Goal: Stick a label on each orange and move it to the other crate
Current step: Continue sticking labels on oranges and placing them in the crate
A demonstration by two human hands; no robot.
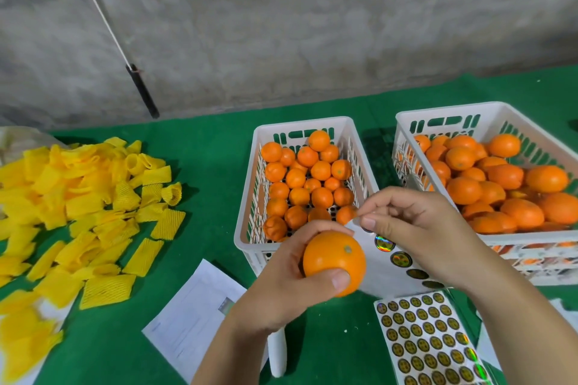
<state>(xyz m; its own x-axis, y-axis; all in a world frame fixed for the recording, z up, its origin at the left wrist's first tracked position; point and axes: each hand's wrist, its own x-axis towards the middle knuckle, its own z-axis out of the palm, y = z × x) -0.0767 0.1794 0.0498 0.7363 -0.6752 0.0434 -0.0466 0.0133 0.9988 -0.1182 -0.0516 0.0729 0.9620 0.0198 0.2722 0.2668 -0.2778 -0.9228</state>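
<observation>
While the left hand (281, 287) grips one orange (334, 262) with fingers and thumb curled round it, I see the fruit held above the green desk (203, 191), just in front of the near crate (250, 184). The orange's stem end faces up toward the camera. My right hand (422, 234) is beside it, thumb and forefinger pinched on the top edge of a white label strip (387, 262) that hangs down behind the orange. Several round holographic labels sit in a row on this strip.

The near crate, white and slotted, holds a layer of small oranges. A second white crate (403, 134) stands to its right, touching or nearly touching it, and holds larger oranges piled higher.

A full label sheet (428, 337) lies flat on the desk below the right hand. A printed paper sheet (194, 306) lies under the left forearm. A heap of yellow foam sleeves (81, 212) covers the left part of the desk, well apart from the crates. A grey wall (312, 25) stands behind.
</observation>
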